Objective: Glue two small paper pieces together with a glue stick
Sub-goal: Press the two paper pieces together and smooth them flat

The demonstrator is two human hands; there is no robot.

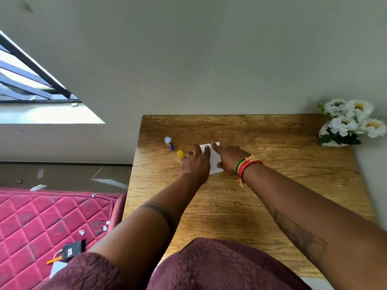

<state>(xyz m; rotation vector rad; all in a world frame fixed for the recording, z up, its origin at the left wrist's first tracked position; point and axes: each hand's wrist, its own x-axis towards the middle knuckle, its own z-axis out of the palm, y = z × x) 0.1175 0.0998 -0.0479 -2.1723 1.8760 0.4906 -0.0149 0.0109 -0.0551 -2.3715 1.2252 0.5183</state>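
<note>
In the head view both hands, left [195, 162] and right [227, 159], lie flat with fingers spread on the white paper [214, 160] mid-table, gripping nothing, the glue stick [169, 143] and yellow cap [180, 153] just left, so this looks like pressing the joint, and recapping would come next.

— What sort of place is this?
— A home, likely a bedroom. A quilted red mattress [41, 222] lies at eight o'clock by the wooden desk [261, 206].
— Anything else?
— White flowers [354, 120] in a vase at two o'clock, a barred window [27, 80] at ten.
</note>
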